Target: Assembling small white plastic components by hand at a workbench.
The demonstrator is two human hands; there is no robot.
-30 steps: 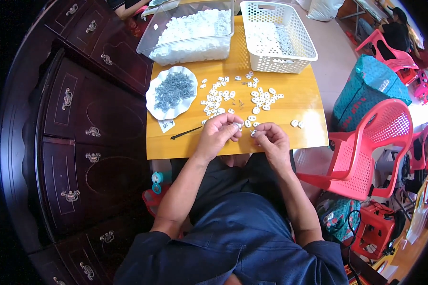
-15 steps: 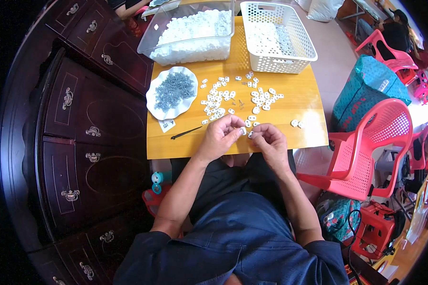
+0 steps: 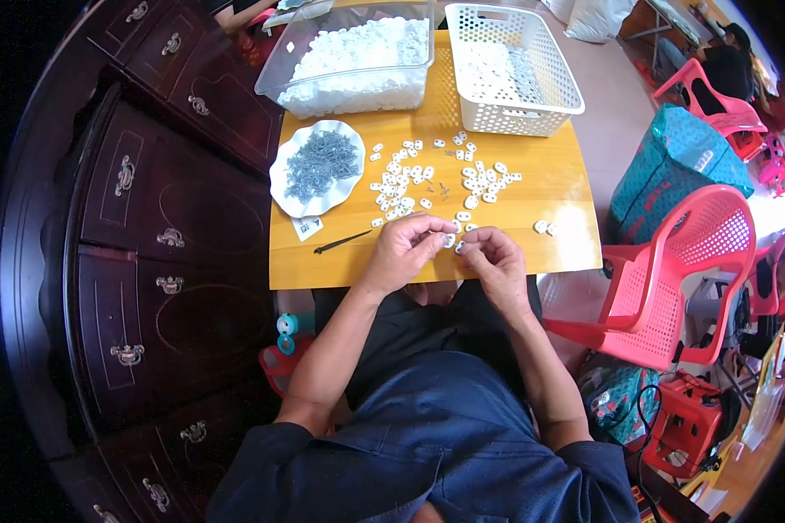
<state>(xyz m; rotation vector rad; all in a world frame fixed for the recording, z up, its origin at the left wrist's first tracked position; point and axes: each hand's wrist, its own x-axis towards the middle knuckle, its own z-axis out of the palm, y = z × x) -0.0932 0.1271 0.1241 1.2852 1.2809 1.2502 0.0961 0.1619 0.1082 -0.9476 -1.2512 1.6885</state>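
My left hand [image 3: 407, 250] pinches a small white plastic piece [image 3: 449, 240] between thumb and fingertips, above the near edge of the wooden table [image 3: 340, 272]. Close beside it, my right hand [image 3: 497, 263] is closed on another small white piece [image 3: 460, 247], partly hidden by the fingers. Just beyond both hands lie many loose oval white pieces with two dark holes [image 3: 397, 186], with a second cluster [image 3: 488, 181] to their right. A few small screws [image 3: 444, 188] lie between the clusters. Two white pieces [image 3: 546, 227] sit apart at the right.
A scalloped white plate [image 3: 281, 185] holds a heap of grey screws [image 3: 323, 164]. A thin black stick [image 3: 342, 242] lies nearer. Behind stand a clear bin [image 3: 358, 103] of white pieces and a white perforated basket [image 3: 519, 120]. Dark cabinets [image 3: 192, 209] flank the left; a red chair [image 3: 654, 296] stands right.
Both hands stay almost in place over the near table edge. The piece in my left fingertips has turned slightly. The items on the table have not been moved.
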